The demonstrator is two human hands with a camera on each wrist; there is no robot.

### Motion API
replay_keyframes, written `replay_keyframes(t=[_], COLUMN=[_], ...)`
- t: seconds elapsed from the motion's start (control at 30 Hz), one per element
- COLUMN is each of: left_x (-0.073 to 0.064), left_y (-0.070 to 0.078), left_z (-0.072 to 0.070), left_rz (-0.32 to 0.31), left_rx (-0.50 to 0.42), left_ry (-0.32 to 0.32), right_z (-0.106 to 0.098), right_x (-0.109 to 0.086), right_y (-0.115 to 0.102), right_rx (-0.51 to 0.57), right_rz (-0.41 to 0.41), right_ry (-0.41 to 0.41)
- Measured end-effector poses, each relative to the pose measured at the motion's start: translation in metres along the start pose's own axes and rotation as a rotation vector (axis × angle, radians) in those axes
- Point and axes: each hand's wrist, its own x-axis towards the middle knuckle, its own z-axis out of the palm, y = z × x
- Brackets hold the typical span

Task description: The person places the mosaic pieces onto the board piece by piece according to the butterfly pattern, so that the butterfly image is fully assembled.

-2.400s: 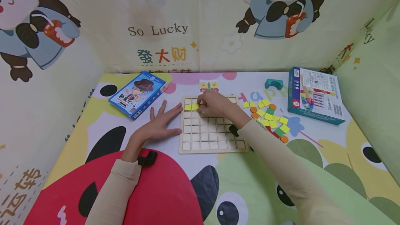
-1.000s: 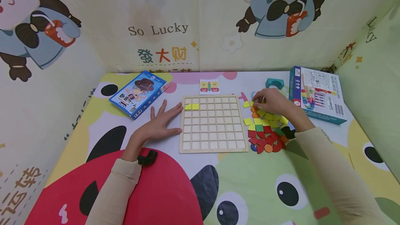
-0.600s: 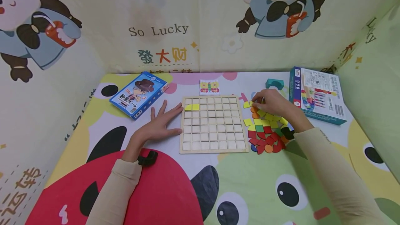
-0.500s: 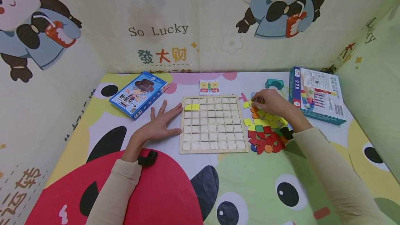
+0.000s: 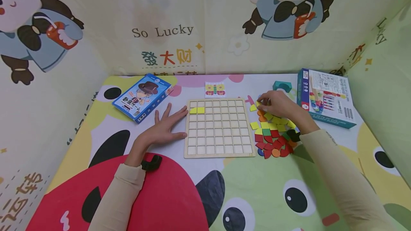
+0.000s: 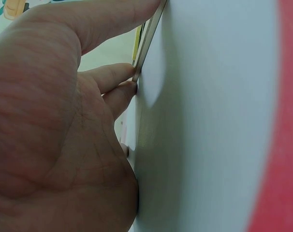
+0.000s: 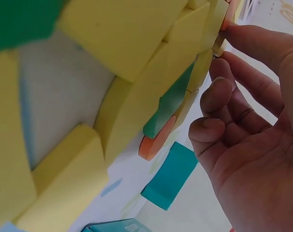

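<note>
My left hand lies flat with fingers spread. Its thumb and fingertips touch the left edge of a wooden grid board; the left wrist view shows the fingers against the board's edge. Two yellow tiles fill neighbouring cells near the board's top left. Over the far side of a pile of coloured tiles, my right hand pinches a small yellow tile between thumb and index finger. In the right wrist view the fingertips partly hide this piece, so its exact shape is unclear.
A butterfly pattern card lies behind the board. A blue game box sits at the back left. To the back right are a teal arch block and a larger box. Orange discs and red tiles lie among the pile.
My right hand has gone from the board's top row to the tile pile, leaving the second yellow tile in its cell. Lately it shifts only slightly, with a yellow tile. The left hand stays still.
</note>
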Motion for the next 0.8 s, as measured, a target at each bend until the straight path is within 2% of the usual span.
replay_keyframes(t=[0.27, 0.5, 0.8], left_x=[0.000, -0.002, -0.003], left_y=[0.000, 0.002, 0.002], left_z=[0.000, -0.001, -0.002], left_rz=[-0.003, -0.009, -0.003], left_rx=[-0.002, -0.011, -0.009], left_ry=[-0.005, -0.004, -0.007], right_z=[0.001, 0.000, 0.007], right_x=[0.003, 0.001, 0.010], right_y=[-0.002, -0.007, -0.037], right_rx=[0.010, -0.022, -0.034], right_rz=[0.008, -0.061, -0.147], right_ry=[0.006, 0.043, 0.075])
